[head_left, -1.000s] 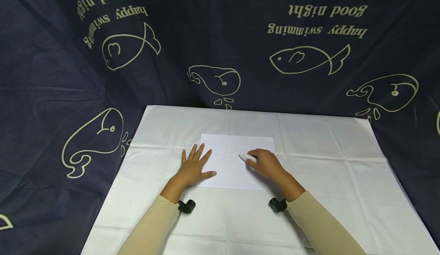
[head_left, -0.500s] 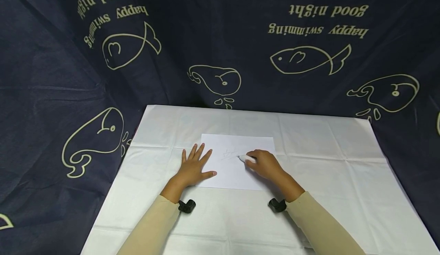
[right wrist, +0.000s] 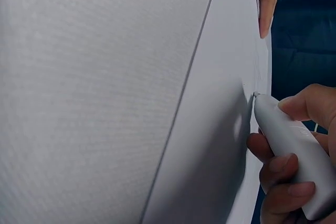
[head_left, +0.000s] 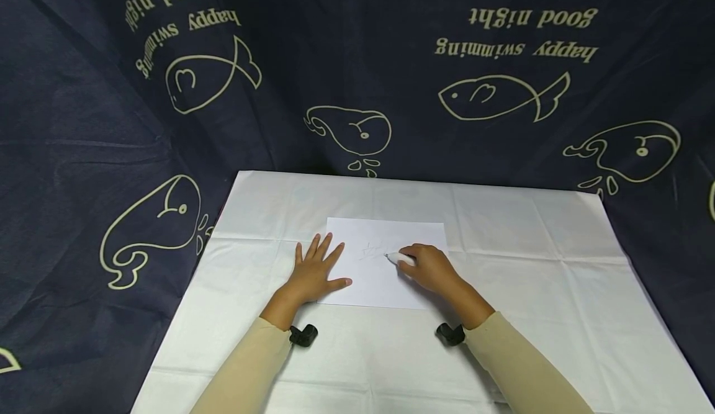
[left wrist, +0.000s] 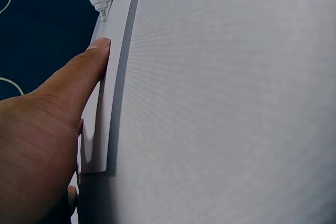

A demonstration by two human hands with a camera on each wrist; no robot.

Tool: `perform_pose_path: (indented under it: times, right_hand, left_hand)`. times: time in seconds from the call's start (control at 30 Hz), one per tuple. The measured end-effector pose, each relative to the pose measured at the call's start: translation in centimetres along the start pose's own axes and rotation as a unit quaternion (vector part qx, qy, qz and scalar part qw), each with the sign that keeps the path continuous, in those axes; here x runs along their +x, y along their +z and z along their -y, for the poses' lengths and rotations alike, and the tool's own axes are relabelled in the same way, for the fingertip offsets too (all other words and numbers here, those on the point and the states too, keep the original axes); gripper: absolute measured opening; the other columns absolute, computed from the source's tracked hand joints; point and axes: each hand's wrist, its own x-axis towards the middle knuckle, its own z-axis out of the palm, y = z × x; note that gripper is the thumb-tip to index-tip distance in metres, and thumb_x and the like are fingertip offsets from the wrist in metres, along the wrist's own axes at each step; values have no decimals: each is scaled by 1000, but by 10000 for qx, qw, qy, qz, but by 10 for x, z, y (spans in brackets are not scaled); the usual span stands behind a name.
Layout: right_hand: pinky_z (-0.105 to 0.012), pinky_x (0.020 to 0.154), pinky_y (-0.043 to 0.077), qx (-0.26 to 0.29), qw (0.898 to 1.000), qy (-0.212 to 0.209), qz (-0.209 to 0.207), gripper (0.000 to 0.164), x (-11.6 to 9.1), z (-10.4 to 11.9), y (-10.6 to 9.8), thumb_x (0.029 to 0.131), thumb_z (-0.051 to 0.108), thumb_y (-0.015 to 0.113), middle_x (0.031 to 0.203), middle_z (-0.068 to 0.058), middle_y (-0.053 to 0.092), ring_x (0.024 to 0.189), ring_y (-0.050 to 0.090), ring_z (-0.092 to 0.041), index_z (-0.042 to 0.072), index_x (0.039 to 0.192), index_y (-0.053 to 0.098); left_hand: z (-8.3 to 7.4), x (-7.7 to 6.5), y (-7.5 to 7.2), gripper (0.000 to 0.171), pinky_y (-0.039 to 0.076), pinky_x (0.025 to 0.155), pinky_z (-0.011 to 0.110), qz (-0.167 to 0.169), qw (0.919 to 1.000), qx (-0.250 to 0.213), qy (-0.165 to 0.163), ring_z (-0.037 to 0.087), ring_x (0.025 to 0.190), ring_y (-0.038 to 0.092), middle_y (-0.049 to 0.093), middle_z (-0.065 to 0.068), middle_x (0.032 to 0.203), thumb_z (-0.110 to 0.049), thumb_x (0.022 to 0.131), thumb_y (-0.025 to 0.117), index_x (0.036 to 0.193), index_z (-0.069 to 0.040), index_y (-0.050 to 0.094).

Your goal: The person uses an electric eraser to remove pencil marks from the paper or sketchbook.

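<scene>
A sheet of white paper [head_left: 371,288] lies on the white-covered table. My left hand [head_left: 311,277] rests on its left part with fingers spread and straight. In the right hand [head_left: 432,267] is a thick white correction pen [right wrist: 296,148], gripped between thumb and curled fingers. The pen's small metal tip [right wrist: 256,94] meets the paper right of some faint strokes [head_left: 370,251]. From the left wrist view, the pen's nozzle shows just beyond my left thumb [left wrist: 79,72]. Part of the pen's body is hidden inside the right hand.
The white tablecloth [head_left: 530,290] has fold creases and spreads around the paper. Behind the table hangs a dark blue curtain [head_left: 413,135] printed with fish, whales and lettering. A black wrist camera [head_left: 303,335] sits at the left cuff, another black camera [head_left: 450,333] at the right.
The right hand has drawn the correction pen's tip a short way left and slightly toward the person. The left hand and the paper have stayed in place.
</scene>
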Motion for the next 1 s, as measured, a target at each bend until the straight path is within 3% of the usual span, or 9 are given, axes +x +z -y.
perform_pose_path:
  times: [1.0]
  right_hand:
    - [-47,83,55,-116,9998,-6,-137,27,1,3,2,91,23,74,106,-11,76,96,71,-30,6,112,77]
  left_hand:
    - [0,0,-1,89,-4,119,73,39,10000,-13,1,39,159,-3,3,11,172,-65,93,58,163,-23,23]
